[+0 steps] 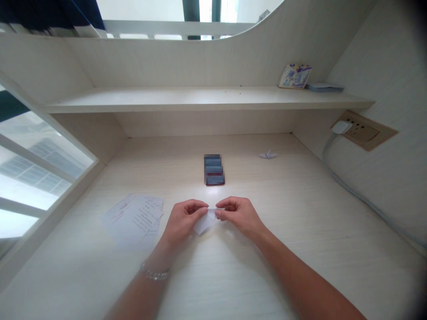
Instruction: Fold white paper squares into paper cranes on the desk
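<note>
A small folded piece of white paper (204, 224) is pinched between my two hands, low over the pale desk (300, 249). My left hand (185, 218) grips its left part between thumb and fingers. On the other side, my right hand (238, 212) pinches the upper right edge. My fingertips hide parts of the folds. Just beyond my hands lies a phone-like dark rectangle (214, 170), its face blurred into blocks. Farther back to the right rests a folded paper crane (268, 154).
Several written paper sheets (133, 220) lie at the left. A shelf (187, 98) spans the back, with a small colourful packet (295, 76) and a flat stack (324, 87) on it. On the right wall, a cable (353, 191) hangs from a plug (342, 127) in the socket panel (370, 132).
</note>
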A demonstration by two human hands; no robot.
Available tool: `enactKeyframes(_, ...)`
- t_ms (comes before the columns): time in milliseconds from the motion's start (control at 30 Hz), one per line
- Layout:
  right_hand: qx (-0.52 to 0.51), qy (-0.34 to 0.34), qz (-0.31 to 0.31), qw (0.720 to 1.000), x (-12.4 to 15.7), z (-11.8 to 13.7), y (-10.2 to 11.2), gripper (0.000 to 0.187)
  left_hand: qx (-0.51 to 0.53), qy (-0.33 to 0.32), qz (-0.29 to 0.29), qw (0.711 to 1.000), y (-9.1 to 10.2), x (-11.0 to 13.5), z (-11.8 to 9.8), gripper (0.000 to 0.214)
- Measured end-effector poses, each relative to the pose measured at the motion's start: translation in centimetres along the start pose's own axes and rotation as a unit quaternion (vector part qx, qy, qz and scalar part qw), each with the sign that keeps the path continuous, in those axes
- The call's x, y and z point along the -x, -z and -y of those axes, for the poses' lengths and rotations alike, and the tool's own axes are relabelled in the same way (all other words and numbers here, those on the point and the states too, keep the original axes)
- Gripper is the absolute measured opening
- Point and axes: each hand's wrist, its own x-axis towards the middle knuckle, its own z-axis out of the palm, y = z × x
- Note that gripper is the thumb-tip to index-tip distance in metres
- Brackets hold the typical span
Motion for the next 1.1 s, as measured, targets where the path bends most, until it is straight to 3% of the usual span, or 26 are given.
enactKeyframes(200,0.044,0.025,-0.008,0.999,0.2,-0.1,0.1,0.027,-0.075,-0.041,0.034,0.996,-0.2,0.2,-0.5,0.025)
enactKeyframes(633,0.009,0.007,-0.012,1.000,0.3,0.2,0.0,0.026,-0.032,0.000,0.036,0.999,-0.1,0.2,-0.4,0.028)
enactKeyframes(900,-0.038,-0.007,0.033,0.999,-0.1,0.3,0.9,0.027,-0.009,0.040,0.040,0.998,0.1,0.2,-0.6,0.027)
enactKeyframes(1100,-0.012,0.019,0.024,0.999,-0.1,0.2,0.7,0.029,-0.009,0.042,0.047,0.998,0.1,0.2,-0.4,0.028)
